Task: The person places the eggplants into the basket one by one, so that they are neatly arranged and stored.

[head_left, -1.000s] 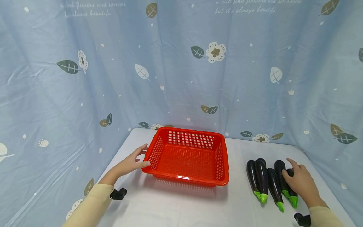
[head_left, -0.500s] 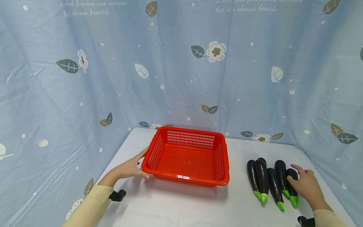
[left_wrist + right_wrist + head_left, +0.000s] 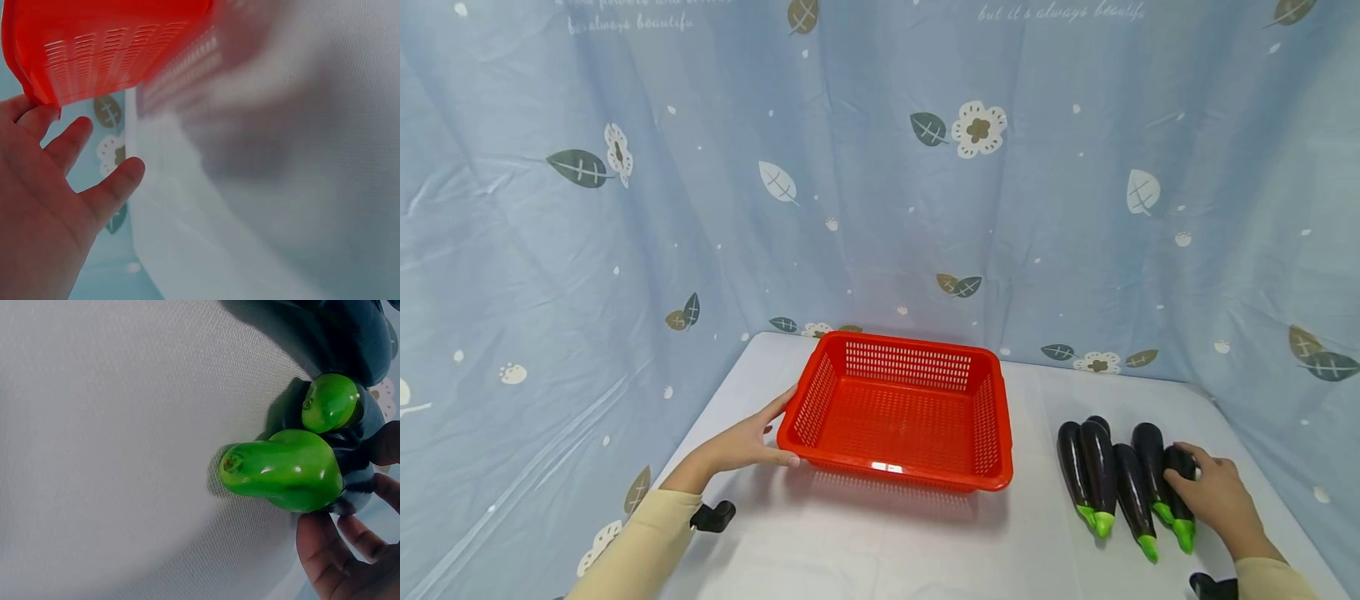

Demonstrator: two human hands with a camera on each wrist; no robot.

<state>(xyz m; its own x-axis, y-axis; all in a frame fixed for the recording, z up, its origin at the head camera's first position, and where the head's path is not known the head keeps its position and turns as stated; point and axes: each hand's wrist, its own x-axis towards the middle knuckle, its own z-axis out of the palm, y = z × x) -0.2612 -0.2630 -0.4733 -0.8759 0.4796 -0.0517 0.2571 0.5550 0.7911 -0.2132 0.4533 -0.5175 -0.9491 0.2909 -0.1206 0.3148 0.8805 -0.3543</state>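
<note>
Right grip (image 3: 1216, 500) is on the rightmost eggplant (image 3: 1182, 508), pinching it: thumb (image 3: 384, 445) on its left side, fingers (image 3: 320, 550) round the right. Squeeze force: can't tell. Hold is on the far half; green cap (image 3: 287, 470) sticks out toward the person. Eggplant lies on the worktop (image 3: 1030, 542), looks not yet lifted.

Step in hand, my read: securing one eggplant while the other side steadies the basket (image 3: 895, 412). Next move calls for even thumb-to-finger pressure, then a straight-up lift. Glossy skin could slip, and the neighbour could get dragged or rolled.

Five other eggplants (image 3: 1133, 500) lie just left, the closest right up against the held one. One is mostly hidden behind the left pair; its cap doesn't show.

Left grip (image 3: 733, 446) is spread, not pinching: index at the basket's left rim, thumb near its near-left corner. Light contact should do there. Basket sits left of the eggplants, well apart from them. Blue curtain (image 3: 865, 208) hangs behind everything.
</note>
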